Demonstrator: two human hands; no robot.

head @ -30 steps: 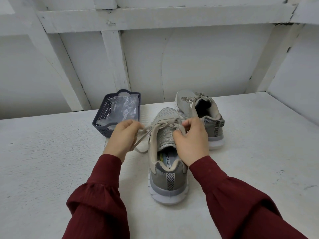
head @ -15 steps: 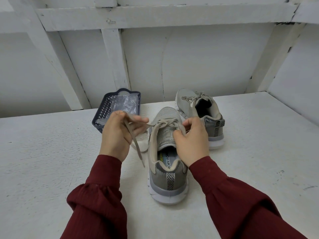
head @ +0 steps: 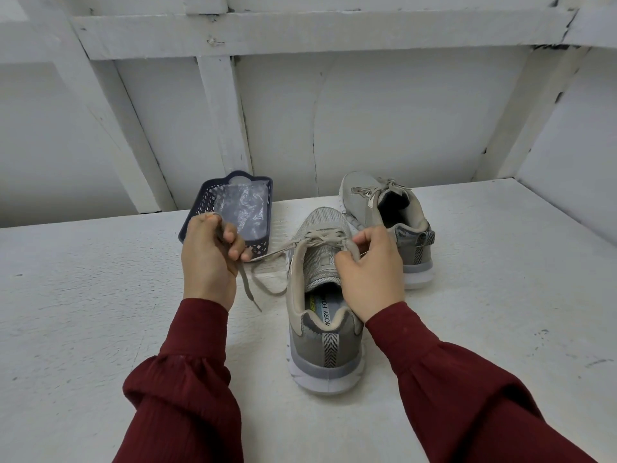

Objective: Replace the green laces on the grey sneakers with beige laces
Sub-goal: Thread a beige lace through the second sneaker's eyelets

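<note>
At the centre of the frame, the near sneaker (head: 325, 329) stands upright on a white tabletop (head: 83, 312), heel toward the lower edge and toe pointing up the frame. The left hand (head: 208, 262) is curled round one end of the beige lace (head: 270, 255), which runs taut from the fist to the upper eyelets; its free tip hangs below the hand. The right hand (head: 370, 272) pinches the lace at the sneaker's right collar. The far sneaker (head: 384, 215), already laced in beige, sits just above and right of the first; whether the two touch cannot be told. A dark blue basket (head: 204, 203) holding a clear plastic bag (head: 245, 208) lies behind the left hand, near the table's back edge. Broad bare surface spreads left of the left sleeve (head: 180, 379) and right of the far sneaker, out to where the top meets a side wall at the right edge. The tabletop is rough and painted white, with small dark flecks at lower right. Behind it rises a white boarded wall (head: 384, 111) with upright, slanted and crosswise beams.
</note>
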